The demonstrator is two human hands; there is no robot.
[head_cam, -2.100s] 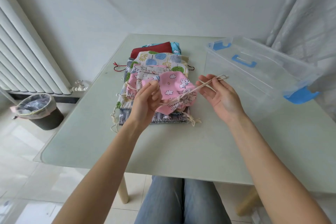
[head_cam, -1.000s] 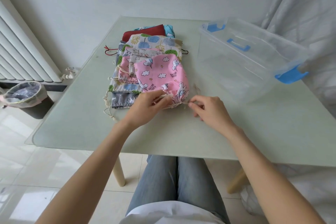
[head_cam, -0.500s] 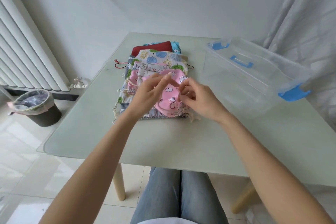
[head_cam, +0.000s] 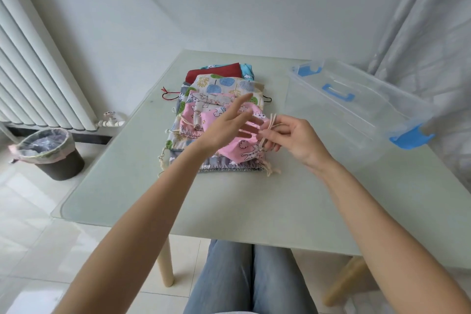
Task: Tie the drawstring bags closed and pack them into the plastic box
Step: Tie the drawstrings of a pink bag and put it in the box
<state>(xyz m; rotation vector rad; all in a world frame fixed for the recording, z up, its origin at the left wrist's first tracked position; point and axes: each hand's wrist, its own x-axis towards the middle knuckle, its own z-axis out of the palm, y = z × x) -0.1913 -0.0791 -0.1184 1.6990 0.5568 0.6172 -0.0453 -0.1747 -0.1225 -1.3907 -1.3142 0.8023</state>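
The pink drawstring bag lay on top of the stack of patterned bags near the middle of the surface, toward its far edge. The right hand pinched the bag's beige cord, looped above its fingers. The left hand hovered over the pink bag with fingers spread wide, gripping nothing. The clear plastic box with blue latches stood tilted by the surface's right edge, just beside the stack.
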